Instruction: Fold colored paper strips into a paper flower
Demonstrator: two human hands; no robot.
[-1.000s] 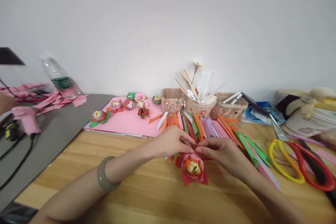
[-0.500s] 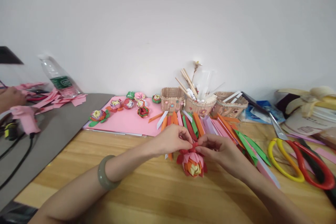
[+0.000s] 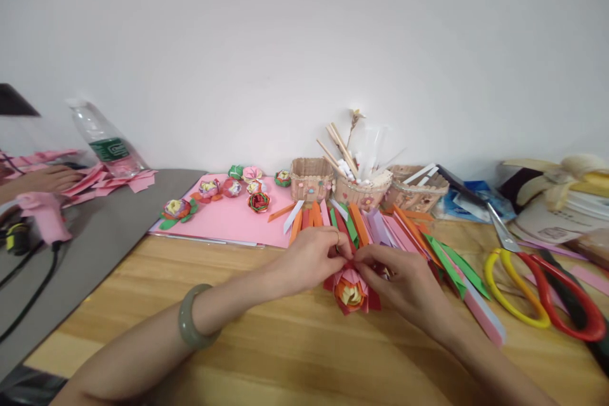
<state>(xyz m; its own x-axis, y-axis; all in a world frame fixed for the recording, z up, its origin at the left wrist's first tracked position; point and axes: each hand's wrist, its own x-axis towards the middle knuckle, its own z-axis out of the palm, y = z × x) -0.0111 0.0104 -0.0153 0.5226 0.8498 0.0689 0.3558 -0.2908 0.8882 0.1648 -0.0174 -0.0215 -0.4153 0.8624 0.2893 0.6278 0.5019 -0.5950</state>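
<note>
The paper flower (image 3: 351, 295) sits low over the near middle of the wooden table (image 3: 214, 355), its yellow centre ringed with orange, pink and red petals and turned toward the viewer. The left hand (image 3: 316, 260) has thumb and fingers pinched nearly together on the red paper at the flower's far edge; the right hand (image 3: 404, 279) pinches the same spot from the right, fingers curled, fingertips almost meeting the left's. Just beyond them fans a row of folded paper strips (image 3: 359, 225) (orange, green, lilac, pink and more), lying in front of three woven baskets (image 3: 311, 181). To the right are the scissors (image 3: 523, 260), with one yellow and one red handle. Far left of the hands, several small paper flowers (image 3: 209, 189) rest on a pink sheet (image 3: 223, 225); farther left, another person's hand (image 3: 54, 179) is near a pink glue gun (image 3: 45, 212).
</note>
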